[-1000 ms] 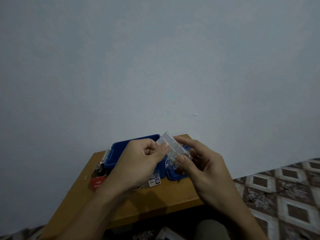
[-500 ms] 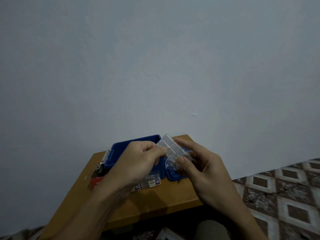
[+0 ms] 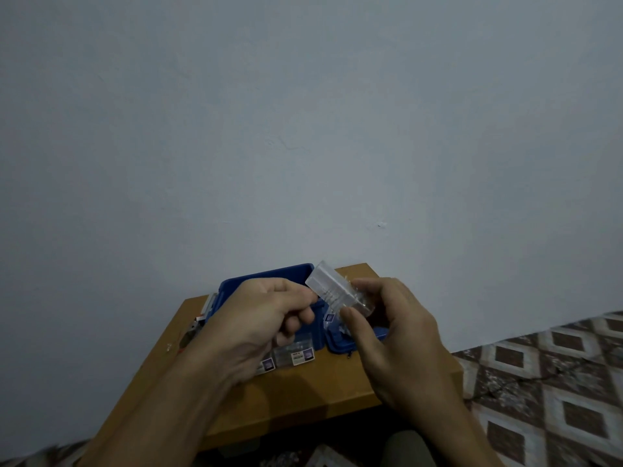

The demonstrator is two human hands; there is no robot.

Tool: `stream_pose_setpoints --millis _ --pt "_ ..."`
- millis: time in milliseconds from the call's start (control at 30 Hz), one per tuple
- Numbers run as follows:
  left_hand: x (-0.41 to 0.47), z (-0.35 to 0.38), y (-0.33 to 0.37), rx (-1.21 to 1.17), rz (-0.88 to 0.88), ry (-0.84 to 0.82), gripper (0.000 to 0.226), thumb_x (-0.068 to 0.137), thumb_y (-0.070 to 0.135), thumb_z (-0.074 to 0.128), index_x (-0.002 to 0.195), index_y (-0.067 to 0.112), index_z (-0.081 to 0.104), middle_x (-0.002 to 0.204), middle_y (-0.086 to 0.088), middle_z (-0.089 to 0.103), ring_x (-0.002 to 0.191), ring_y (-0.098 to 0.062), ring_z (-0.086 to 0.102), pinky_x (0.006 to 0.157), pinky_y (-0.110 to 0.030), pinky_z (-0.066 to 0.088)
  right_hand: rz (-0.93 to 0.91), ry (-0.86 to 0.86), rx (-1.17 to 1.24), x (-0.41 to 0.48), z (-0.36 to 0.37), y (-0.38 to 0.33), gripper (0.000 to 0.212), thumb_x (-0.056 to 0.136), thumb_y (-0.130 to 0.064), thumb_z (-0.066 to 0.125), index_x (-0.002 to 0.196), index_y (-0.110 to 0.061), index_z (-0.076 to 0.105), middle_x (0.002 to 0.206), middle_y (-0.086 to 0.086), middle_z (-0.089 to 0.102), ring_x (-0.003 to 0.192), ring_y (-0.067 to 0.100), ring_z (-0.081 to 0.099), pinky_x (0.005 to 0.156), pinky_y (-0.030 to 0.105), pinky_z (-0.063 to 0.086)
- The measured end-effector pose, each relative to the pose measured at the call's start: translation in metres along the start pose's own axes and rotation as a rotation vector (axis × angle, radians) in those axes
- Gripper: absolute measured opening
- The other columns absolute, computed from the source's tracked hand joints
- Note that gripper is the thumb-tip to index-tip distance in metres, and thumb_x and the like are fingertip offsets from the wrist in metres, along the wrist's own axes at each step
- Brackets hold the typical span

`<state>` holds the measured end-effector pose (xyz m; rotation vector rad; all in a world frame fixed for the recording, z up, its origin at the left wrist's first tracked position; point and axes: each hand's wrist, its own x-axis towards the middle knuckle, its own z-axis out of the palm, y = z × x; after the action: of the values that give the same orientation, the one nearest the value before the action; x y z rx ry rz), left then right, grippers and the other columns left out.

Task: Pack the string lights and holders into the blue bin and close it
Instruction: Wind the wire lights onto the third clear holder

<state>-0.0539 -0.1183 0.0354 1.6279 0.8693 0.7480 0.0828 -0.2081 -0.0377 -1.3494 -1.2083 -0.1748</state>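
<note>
Blue bin (image 3: 269,273) on wooden table (image 3: 303,392), pale wall (image 3: 303,129), tiled floor (image 3: 556,382); left hand (image 3: 256,318), right hand (image 3: 401,342) in grip on clear pack (image 3: 332,284)

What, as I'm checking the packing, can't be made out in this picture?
Head view:
Inside of the blue bin: hidden by the left hand.
Contents of the clear holder: blurred, partly behind the right hand.
Packet labels: too small to read.
Items left of the bin: behind the left wrist.

a wooden table (image 3: 303,392) carries the blue bin (image 3: 269,274), a blue lid (image 3: 337,345) beside it and labelled packets (image 3: 296,355).
</note>
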Motion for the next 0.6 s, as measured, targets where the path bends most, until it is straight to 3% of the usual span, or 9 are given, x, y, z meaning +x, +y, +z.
stream_pose_setpoints --millis 100,200,367,433,533,600 --pt "0.0 0.0 0.0 -0.107 -0.011 -0.02 0.011 0.093 0.005 0.062 0.094 -0.003 0.07 0.062 -0.006 0.061 0.047 -0.008 0.046 0.041 -0.02 0.035 -0.11 0.052 -0.14 -0.002 0.006 0.001 0.028 0.088 -0.015 0.073 0.11 -0.023 0.058 0.096 -0.011 0.056 0.083 -0.002 0.055 0.074 0.001 0.042" --pt "-0.001 0.002 0.001 -0.194 -0.025 -0.03 0.014 0.093 0.003 0.06 0.099 -0.005 0.07 0.063 -0.005 0.062 0.048 -0.007 0.047 0.042 -0.02 0.036 -0.183 0.11 -0.207 -0.003 0.011 0.002 0.035 0.085 -0.012 0.075 0.109 -0.024 0.053 0.096 -0.01 0.048 0.078 0.001 0.048 0.07 -0.002 0.039" --pt "-0.004 0.003 0.003 -0.339 -0.068 -0.12 0.027 0.079 0.016 0.07 0.1 -0.001 0.07 0.072 -0.007 0.064 0.055 -0.008 0.049 0.045 -0.02 0.038 -0.249 0.146 -0.247 -0.006 0.016 0.002 0.043 0.081 -0.007 0.078 0.111 -0.024 0.051 0.1 -0.003 0.045 0.08 0.012 0.052 0.055 0.017 0.052" --pt "-0.003 0.002 0.002 -0.311 -0.063 -0.115 0.04 0.073 0.027 0.075 0.102 -0.001 0.071 0.071 -0.006 0.063 0.055 -0.008 0.049 0.045 -0.021 0.039 -0.286 0.173 -0.29 -0.007 0.019 0.005 0.042 0.08 -0.006 0.078 0.11 -0.021 0.053 0.1 0.002 0.05 0.082 0.015 0.052 0.054 0.021 0.05" --pt "-0.001 0.0 -0.001 -0.191 -0.039 -0.081 0.024 0.083 0.026 0.071 0.082 0.003 0.069 0.066 -0.002 0.061 0.053 -0.007 0.049 0.045 -0.021 0.039 -0.329 0.2 -0.348 -0.01 0.023 0.006 0.042 0.079 0.0 0.077 0.11 -0.019 0.057 0.102 0.009 0.054 0.088 0.02 0.054 0.062 0.021 0.043" --pt "-0.001 -0.003 -0.002 -0.106 -0.013 -0.068 0.024 0.093 0.023 0.065 0.077 0.005 0.068 0.064 0.0 0.06 0.053 -0.006 0.049 0.046 -0.021 0.039 -0.348 0.172 -0.382 -0.01 0.025 0.006 0.046 0.078 0.0 0.076 0.112 -0.022 0.055 0.108 0.011 0.056 0.095 0.021 0.054 0.068 0.021 0.041"
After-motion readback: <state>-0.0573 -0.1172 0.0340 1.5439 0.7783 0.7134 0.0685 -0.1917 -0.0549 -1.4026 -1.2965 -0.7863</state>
